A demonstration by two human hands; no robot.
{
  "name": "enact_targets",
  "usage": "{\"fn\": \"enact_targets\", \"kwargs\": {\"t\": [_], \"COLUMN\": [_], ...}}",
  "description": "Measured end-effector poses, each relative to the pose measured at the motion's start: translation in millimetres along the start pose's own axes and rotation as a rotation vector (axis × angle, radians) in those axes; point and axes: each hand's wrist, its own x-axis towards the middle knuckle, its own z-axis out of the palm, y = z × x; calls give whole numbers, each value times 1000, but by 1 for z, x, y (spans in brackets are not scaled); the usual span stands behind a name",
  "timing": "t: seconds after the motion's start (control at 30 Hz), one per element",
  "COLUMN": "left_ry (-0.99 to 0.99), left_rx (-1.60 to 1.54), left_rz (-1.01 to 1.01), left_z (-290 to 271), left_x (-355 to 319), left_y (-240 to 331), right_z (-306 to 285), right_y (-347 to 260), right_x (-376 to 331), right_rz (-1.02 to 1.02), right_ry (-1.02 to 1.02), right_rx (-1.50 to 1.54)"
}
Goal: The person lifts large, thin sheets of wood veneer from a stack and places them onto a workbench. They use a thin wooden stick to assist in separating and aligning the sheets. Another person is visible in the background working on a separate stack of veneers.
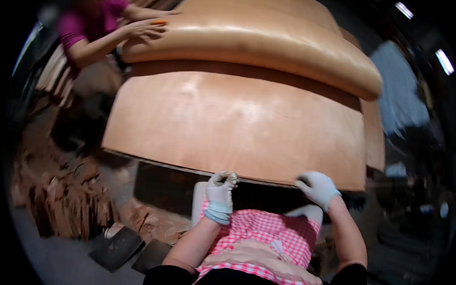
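Note:
A wide stack of thin tan wood veneer sheets point(234, 117) lies in front of me, its near edge slightly bowed. Both of my hands wear white gloves. My left hand point(221, 190) is closed at the middle of that edge, thumb and fingers pressed together; what lies between them is too small to make out. Farther right, my right hand point(319, 188) curls its fingers and thumb around the sheet edge, slightly blurred. Across the far part of the stack, a veneer sheet is bent over in a thick roll point(256, 45).
At the far left a person in a magenta top point(86, 29) rests both hands on the roll's left end. Broken veneer scraps point(70, 207) pile on the floor at left, beside dark flat pieces point(116, 249). Pale sheeting point(398, 88) stands at far right.

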Motion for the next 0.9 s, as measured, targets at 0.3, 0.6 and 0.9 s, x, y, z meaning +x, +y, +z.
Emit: {"fn": "enact_targets", "kwargs": {"t": [0.3, 0.6, 0.9], "left_ry": [438, 840, 738], "left_rx": [250, 890, 1164], "left_rz": [537, 510, 374], "left_z": [-192, -318, -321], "left_x": [136, 215, 236], "left_y": [136, 237, 234], "right_z": [26, 42, 57], "right_y": [129, 140, 140], "right_x": [-34, -39, -19], "right_rz": [212, 342, 362], "right_ry": [19, 144, 116], "right_rx": [227, 120, -92]}}
